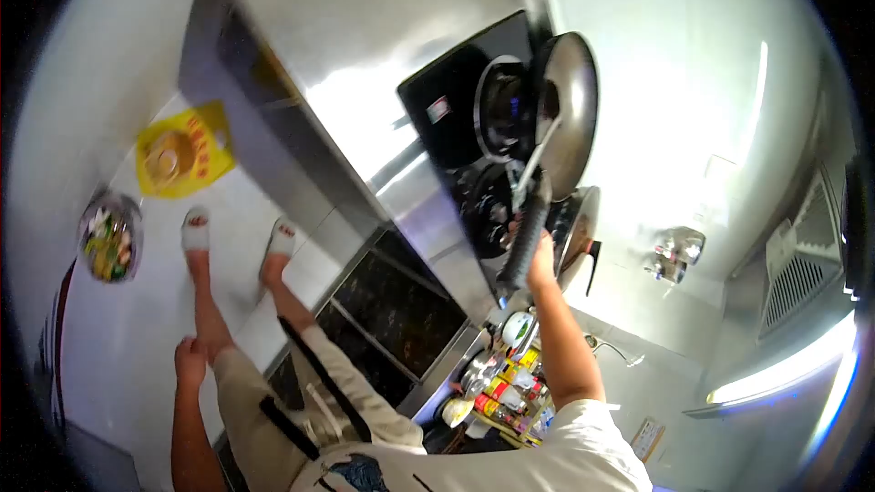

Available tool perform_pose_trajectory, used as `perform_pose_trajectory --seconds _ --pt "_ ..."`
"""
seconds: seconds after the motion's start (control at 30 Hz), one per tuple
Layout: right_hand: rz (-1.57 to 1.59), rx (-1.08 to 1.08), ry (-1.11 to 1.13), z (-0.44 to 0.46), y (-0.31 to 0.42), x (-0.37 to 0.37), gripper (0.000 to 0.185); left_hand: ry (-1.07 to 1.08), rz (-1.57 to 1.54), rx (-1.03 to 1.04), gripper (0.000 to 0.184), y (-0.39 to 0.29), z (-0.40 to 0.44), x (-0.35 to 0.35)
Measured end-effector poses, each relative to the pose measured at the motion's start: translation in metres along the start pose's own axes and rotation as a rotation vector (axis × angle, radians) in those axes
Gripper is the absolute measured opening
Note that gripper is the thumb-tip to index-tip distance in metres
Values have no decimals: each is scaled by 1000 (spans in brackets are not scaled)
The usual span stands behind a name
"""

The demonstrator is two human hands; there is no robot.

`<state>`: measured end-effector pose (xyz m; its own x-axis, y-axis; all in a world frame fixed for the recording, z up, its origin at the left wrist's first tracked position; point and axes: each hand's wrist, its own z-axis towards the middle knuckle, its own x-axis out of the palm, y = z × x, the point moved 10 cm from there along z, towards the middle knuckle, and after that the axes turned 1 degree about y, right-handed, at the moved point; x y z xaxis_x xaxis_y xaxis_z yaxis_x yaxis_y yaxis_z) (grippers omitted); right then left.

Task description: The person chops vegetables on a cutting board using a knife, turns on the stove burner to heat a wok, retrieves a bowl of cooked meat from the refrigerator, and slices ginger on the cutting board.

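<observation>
At the stove, my right hand (pixel 540 258) is closed round the black handle of a frying pan (pixel 574 114). The pan is tilted up over the black cooktop (pixel 447 114). A pale metal utensil (pixel 538 155) lies across the pan's edge towards the handle; whether my fingers touch it I cannot tell. Beneath and beside the pan is a dark round burner (pixel 501 107). A second pan (pixel 581 232) stands just past my right hand. My left hand (pixel 190 363) hangs beside my leg, its fingers curled, with nothing visible in it.
A steel counter (pixel 365 27) runs along the stove. Bottles and jars (pixel 510 392) crowd a shelf near my right side. On the floor are a yellow bag (pixel 214 141) and a bin (pixel 137 241) with scraps. A range hood (pixel 807 255) is at the right.
</observation>
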<state>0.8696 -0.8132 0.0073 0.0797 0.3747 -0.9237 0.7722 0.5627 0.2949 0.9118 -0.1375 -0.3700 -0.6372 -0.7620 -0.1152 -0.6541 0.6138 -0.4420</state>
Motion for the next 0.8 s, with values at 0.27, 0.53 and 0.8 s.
perform_pose_trajectory --seconds 0.27,0.53,0.8 --pt "-9 -102 -348 1 68 -76 8 29 -30 -13 20 4 -9 17" --pt "-159 -273 -247 4 210 -57 26 69 -142 -92 21 9 -10 19" --pt "-522 -283 61 4 245 -12 70 46 -147 -105 17 15 -18 9"
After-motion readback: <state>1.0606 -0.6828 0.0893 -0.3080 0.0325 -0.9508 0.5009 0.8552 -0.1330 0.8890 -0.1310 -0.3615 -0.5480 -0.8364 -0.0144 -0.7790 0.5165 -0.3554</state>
